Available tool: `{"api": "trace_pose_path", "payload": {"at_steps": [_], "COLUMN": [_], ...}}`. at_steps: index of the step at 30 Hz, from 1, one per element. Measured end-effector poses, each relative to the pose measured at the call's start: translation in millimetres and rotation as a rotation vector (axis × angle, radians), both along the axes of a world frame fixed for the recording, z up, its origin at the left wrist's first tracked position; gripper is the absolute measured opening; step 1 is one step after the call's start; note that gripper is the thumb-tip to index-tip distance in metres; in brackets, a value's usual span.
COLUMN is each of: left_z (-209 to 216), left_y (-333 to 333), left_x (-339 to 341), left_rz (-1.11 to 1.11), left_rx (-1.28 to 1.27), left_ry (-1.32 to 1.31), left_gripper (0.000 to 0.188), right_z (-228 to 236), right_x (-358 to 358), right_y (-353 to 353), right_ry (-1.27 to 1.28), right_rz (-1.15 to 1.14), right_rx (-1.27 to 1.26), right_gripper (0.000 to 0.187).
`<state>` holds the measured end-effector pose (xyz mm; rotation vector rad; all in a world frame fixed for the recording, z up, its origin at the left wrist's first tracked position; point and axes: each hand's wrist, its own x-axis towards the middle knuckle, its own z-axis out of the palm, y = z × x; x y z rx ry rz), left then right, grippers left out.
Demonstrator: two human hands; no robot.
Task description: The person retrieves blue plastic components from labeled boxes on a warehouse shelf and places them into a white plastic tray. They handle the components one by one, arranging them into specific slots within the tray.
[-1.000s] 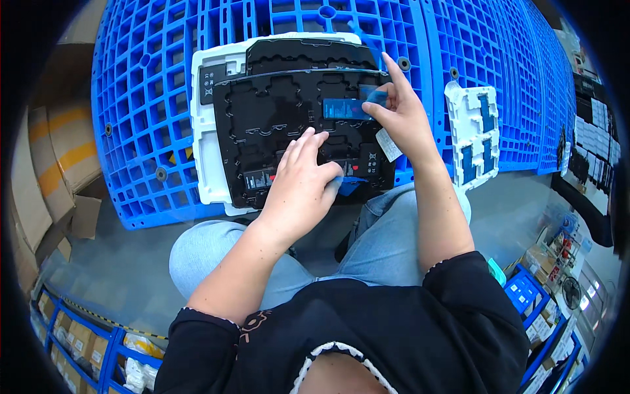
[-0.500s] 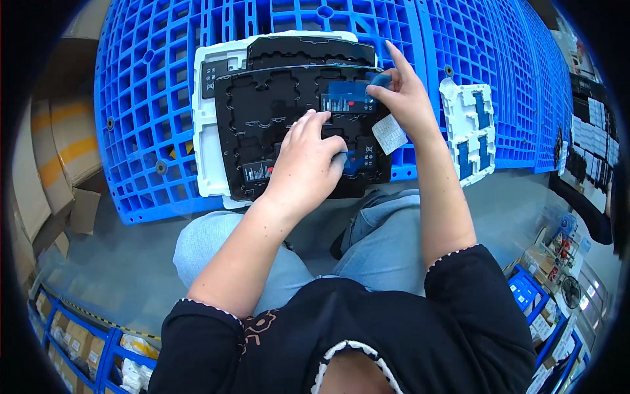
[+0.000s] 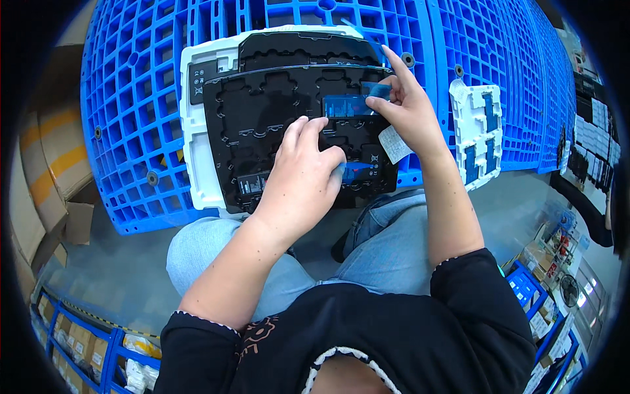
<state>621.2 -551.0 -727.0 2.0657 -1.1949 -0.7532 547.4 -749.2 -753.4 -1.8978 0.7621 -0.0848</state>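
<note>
A black plastic tray (image 3: 262, 102) with shaped recesses lies in front of me, holding several flat dark battery packs. My right hand (image 3: 407, 105) pinches a strip of clear blue film (image 3: 375, 90) between its thumb and bent fingers, the index finger stretched out. Blue film covers the battery pack (image 3: 344, 107) in the upper right recess. My left hand (image 3: 305, 164) lies over the tray's middle, fingertips at that pack's left end and fingers apart. Beside its thumb is another battery pack (image 3: 364, 171) with blue film. Left of this hand, a further battery pack (image 3: 251, 184) sits in a recess.
A white moulded tray (image 3: 203, 161) and another black tray (image 3: 302, 47) lie under and behind the front one. A small white tray (image 3: 478, 128) with blue pieces lies at right on the blue pallet (image 3: 420, 59). A printed paper slip (image 3: 394, 144) sits near my right wrist.
The blue film has come down over the upper right battery pack, whose dark printed face showed before. Both hands stay in nearly the same places; the whole view has shifted slightly.
</note>
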Motion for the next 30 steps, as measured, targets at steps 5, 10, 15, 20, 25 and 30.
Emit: {"api": "trace_pose_path", "payload": {"at_steps": [5, 10, 15, 20, 25, 30], "left_z": [1, 5, 3, 4, 3, 4], "left_y": [-2, -3, -3, -5, -6, -6], "left_x": [0, -4, -9, -11, -13, -14], "left_rz": [-0.037, -0.039, -0.063, -0.072, -0.074, -0.069], "left_rx": [0.059, 0.066, 0.097, 0.116, 0.129, 0.133], "left_ry": [-0.049, -0.03, -0.089, -0.12, -0.138, -0.136], "left_gripper": [0.012, 0.012, 0.013, 0.012, 0.011, 0.011], "right_z": [3, 5, 5, 5, 3, 1], "right_x": [1, 0, 0, -3, -1, -2], "right_y": [2, 6, 7, 8, 9, 9], "right_ry": [0.027, 0.042, 0.046, 0.063, 0.08, 0.052], "right_rz": [0.014, 0.015, -0.011, -0.005, 0.027, 0.008], "right_rx": [-0.028, -0.061, -0.016, -0.057, -0.132, -0.139], "right_gripper": [0.077, 0.076, 0.078, 0.077, 0.076, 0.076]}}
